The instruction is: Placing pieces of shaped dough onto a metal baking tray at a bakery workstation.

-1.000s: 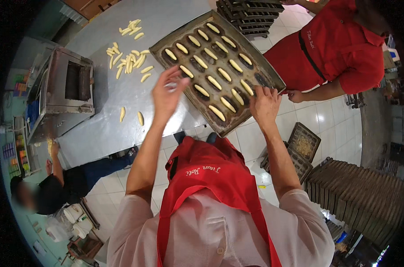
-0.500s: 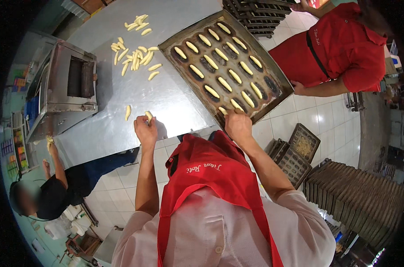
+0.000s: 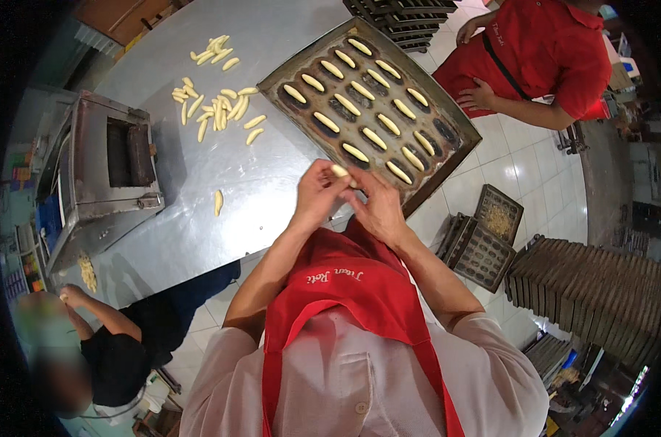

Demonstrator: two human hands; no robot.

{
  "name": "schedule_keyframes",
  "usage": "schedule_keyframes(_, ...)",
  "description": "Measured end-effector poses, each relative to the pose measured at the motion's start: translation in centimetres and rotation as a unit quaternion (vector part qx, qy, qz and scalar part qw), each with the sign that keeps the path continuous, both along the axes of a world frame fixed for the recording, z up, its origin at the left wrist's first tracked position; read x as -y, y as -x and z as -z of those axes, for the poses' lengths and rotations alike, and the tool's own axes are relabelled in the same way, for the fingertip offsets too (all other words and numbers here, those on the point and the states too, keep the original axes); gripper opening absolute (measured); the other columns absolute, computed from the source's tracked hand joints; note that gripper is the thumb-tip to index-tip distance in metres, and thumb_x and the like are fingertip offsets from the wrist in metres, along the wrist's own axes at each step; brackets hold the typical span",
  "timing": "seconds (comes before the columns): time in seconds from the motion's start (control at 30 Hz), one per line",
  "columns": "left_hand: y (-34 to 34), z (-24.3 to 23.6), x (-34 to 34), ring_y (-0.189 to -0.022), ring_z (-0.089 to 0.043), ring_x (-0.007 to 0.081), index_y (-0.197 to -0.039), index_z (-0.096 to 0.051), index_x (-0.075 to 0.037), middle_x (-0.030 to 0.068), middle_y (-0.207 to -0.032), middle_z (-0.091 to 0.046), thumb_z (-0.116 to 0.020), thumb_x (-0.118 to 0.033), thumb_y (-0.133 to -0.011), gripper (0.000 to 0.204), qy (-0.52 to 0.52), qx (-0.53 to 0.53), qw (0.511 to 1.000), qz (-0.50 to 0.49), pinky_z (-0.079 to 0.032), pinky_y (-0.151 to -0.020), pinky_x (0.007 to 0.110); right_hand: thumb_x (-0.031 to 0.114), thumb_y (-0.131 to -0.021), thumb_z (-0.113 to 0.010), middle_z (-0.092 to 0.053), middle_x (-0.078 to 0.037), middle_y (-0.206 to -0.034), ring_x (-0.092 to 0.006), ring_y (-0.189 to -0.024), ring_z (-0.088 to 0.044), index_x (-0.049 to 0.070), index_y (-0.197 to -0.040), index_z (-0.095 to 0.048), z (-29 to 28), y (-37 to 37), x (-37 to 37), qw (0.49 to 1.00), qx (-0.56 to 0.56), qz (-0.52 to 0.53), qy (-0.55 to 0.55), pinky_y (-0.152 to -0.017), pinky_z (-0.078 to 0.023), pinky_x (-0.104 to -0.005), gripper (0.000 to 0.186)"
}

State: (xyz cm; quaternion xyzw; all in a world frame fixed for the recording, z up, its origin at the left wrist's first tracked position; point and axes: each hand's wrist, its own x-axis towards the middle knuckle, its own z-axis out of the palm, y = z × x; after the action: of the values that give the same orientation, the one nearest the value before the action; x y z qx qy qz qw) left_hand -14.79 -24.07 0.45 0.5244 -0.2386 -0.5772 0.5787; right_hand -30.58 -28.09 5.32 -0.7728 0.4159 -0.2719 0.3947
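Both my hands meet over the near left corner of the large metal tray (image 3: 458,156). In my left hand (image 3: 317,193) a short pale dough roll (image 3: 339,170) is pinched between curled fingers. My right hand (image 3: 379,206) touches the left one, its fingertips closed at the near end of the dough, where a pale bit shows; its palm hides part of the tray's corner. Slim dough rolls (image 3: 374,138) lie apart in rows of dark oval hollows on the tray. One lone dough roll (image 3: 218,202) rests on the steel table (image 3: 272,175) to the left.
Loose dough rolls (image 3: 225,109) lie heaped at the table's far side. A metal machine (image 3: 119,160) stands at the left. A person in black (image 3: 115,357) handles dough at lower left; another in red (image 3: 527,65) stands beyond the tray. Stacked trays (image 3: 589,298) stand at right.
My left hand has come right from the table with its dough roll to meet my right hand, which has drawn slightly back from the tray. The person in red has taken a hand off the tray.
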Motion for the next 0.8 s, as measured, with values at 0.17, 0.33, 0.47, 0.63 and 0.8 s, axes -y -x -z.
schedule_keyframes(0.17, -3.7, -0.9, -0.1, -0.084, -0.065, 0.0110, -0.110, -0.060, -0.003, 0.0058, -0.094, -0.070, -0.070, -0.005, -0.098, 0.016, 0.014, 0.046, 0.998, 0.046, -0.058, -0.073, 0.027, 0.003, -0.089, -0.070, -0.068, -0.017, -0.097, -0.0375, -0.088, -0.068, 0.004, -0.113, -0.071, 0.1, -2.1, -0.8, 0.995, -0.037, 0.015, 0.089, -0.076, -0.056, -0.0457, 0.024)
schedule_keyframes(0.33, -11.4, 2.6, -5.9, -0.092, -0.069, 0.0145, -0.129, -0.059, -0.004, 0.0091, -0.110, -0.074, -0.068, -0.007, -0.098, 0.033, -0.037, 0.171, 0.982, -0.075, -0.059, -0.078, 0.029, 0.002, -0.085, -0.068, -0.067, -0.019, -0.113, -0.0389, -0.106, -0.064, 0.003, -0.120, -0.069, 6.3, -5.8, -3.0, 0.991, -0.043, -0.099, 0.077, -0.090, -0.054, -0.0476, 0.035)
schedule_keyframes(0.47, -18.5, 4.7, -9.9, -0.093, -0.068, 0.0145, -0.124, -0.063, -0.003, 0.0091, -0.112, -0.073, -0.069, -0.007, -0.097, 0.028, -0.075, 0.322, 0.934, -0.134, -0.057, -0.081, 0.031, 0.020, -0.088, -0.071, -0.036, -0.034, -0.154, -0.0534, -0.142, -0.035, -0.006, -0.149, -0.043, 7.5, -8.4, -4.5, 0.970, -0.156, -0.147, 0.111, -0.118, -0.032, -0.0592, 0.072)
schedule_keyframes(0.63, -24.0, 4.3, -5.2, -0.094, -0.070, 0.0215, -0.118, -0.066, -0.001, 0.0131, -0.113, -0.072, -0.070, -0.010, -0.095, 0.025, -0.090, 0.404, 0.902, -0.126, -0.056, -0.083, 0.034, 0.047, -0.098, -0.059, -0.020, -0.035, -0.164, -0.0518, -0.153, -0.019, 0.003, -0.162, -0.027, 9.8, -17.5, 3.6, 0.940, -0.205, -0.174, 0.208, -0.124, -0.018, -0.0631, 0.084)
schedule_keyframes(0.8, -28.7, 5.1, 3.9, -0.103, -0.066, 0.0371, -0.117, -0.068, 0.000, 0.0196, -0.113, -0.070, -0.074, -0.016, -0.091, 0.032, -0.030, 0.565, 0.811, -0.150, -0.053, -0.091, 0.046, 0.045, -0.099, -0.058, -0.028, -0.033, -0.162, -0.0515, -0.151, -0.024, -0.002, -0.158, -0.033, 10.1, -18.6, 3.4, 0.946, -0.197, -0.141, 0.214, -0.124, -0.024, -0.0584, 0.079)
